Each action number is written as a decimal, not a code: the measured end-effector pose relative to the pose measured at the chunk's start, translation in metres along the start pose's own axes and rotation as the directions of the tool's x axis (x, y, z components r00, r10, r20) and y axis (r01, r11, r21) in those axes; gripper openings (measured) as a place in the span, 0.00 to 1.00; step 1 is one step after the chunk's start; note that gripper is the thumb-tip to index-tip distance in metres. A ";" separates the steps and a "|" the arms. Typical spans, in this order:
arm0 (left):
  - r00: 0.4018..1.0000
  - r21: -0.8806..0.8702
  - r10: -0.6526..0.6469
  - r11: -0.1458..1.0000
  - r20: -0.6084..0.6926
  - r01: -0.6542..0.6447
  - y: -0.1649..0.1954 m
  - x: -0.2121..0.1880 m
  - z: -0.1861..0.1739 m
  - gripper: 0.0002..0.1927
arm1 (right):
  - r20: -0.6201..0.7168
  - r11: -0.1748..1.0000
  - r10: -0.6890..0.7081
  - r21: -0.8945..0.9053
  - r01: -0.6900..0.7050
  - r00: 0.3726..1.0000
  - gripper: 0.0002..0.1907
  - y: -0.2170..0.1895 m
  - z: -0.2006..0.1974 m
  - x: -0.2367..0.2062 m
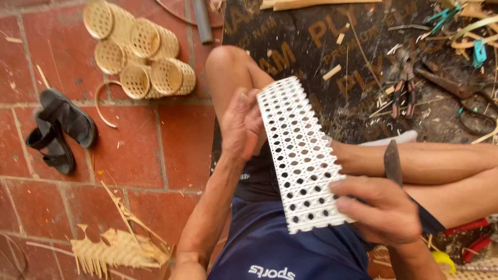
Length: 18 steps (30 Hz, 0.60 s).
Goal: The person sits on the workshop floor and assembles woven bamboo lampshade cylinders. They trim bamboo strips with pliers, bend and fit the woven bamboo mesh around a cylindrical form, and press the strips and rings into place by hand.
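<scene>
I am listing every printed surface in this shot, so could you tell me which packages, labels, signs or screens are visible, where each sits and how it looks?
Printed board: flat on the floor under the person's legs, upper middle; dark, worn, with large faded tan lettering.
Shorts print: bottom centre, small white lettering on navy shorts.
No packages, signs or screens are in view.

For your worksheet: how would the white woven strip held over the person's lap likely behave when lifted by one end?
The white woven strip probably flexes rather than flops: it spans both hands without sagging. Its open holes suggest it is light. The left hand and right hand grip opposite ends.
</scene>
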State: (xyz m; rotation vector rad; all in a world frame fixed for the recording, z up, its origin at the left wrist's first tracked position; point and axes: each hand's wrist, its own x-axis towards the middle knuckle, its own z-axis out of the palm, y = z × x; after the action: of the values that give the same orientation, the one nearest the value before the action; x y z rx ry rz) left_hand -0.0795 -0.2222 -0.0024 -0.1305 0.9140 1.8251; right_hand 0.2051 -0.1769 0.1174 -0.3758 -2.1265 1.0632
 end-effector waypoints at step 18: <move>0.258 0.259 -0.051 0.023 0.965 -0.966 -0.001 -0.016 0.031 0.10 | -0.256 0.580 0.804 0.538 -0.612 0.536 0.04 0.026 0.013 -0.013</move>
State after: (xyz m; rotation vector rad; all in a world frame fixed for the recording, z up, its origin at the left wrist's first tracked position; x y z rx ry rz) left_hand -0.0617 -0.2145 0.0262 2.1583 1.2182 1.2633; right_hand 0.2034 -0.1754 0.0859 -1.2774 -1.2216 1.6110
